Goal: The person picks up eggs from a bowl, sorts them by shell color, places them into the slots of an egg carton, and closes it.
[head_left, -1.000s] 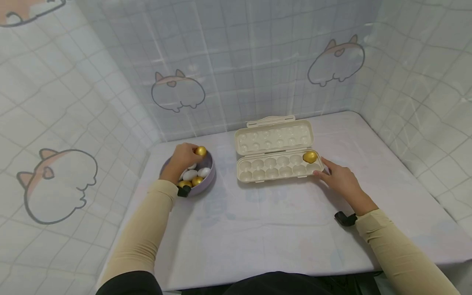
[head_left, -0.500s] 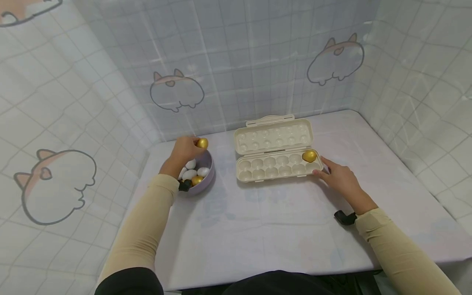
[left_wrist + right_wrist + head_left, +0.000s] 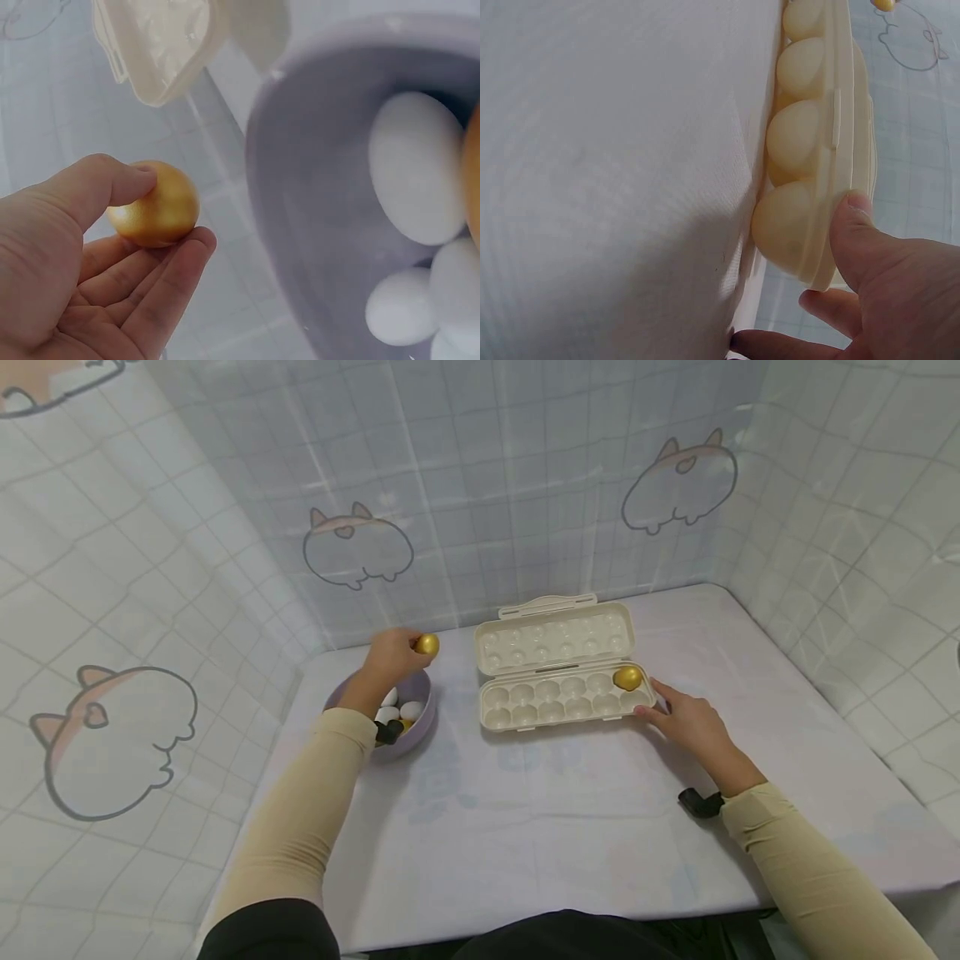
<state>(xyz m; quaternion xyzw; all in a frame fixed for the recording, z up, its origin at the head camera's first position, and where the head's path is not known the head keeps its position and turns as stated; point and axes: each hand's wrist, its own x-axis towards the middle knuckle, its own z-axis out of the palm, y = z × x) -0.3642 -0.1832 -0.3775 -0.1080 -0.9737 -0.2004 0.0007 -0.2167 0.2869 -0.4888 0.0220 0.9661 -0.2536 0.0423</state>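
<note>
My left hand (image 3: 392, 658) pinches a golden egg (image 3: 161, 206) between thumb and fingers, above the far right rim of a purple bowl (image 3: 277, 180). Several white eggs (image 3: 416, 169) and golden ones lie in the bowl, partly hidden by my left wrist in the head view. To the right, a cream plastic egg carton (image 3: 558, 639) lies with its lid folded back. Another golden egg (image 3: 627, 677) sits in the back-row cup at its right end. My right hand (image 3: 692, 724) grips that end, its thumb (image 3: 855, 217) on the rim and fingers around the corner.
A pale cloth (image 3: 525, 827) covers the table. Sheeting with a grid and animal drawings (image 3: 360, 547) hangs behind it and on both sides. The carton's back edge is close to the rear sheet. Table surface lies between bowl and carton.
My left hand has lifted the golden egg out of the bowl, moving away from me and then right, past the rim. My right hand stays on the carton's end.
</note>
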